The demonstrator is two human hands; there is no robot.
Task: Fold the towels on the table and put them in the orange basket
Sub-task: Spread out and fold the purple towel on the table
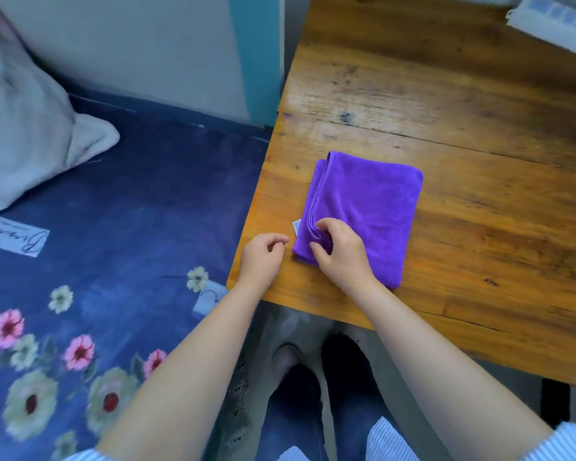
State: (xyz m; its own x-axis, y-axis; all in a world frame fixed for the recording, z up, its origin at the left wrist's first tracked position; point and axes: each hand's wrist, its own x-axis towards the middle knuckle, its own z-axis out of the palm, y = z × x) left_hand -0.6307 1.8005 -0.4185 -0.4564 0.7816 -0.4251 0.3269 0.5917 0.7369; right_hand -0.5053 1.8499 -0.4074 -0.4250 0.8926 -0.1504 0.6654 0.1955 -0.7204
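My right hand (pixel 338 249) had its fingertips (pixel 320 224) curled and pinching the stacked edges at the near left corner of the towel (pixel 363 211). My left hand (pixel 260 257) hung just beside that corner, fingers loosely curled, holding nothing. The purple towel lay folded, centre frame, near the left edge of the table (pixel 479 144). A floral bedspread (pixel 97 294) filled the lower left.

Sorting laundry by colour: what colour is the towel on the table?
Purple, seen in the head view: towel.
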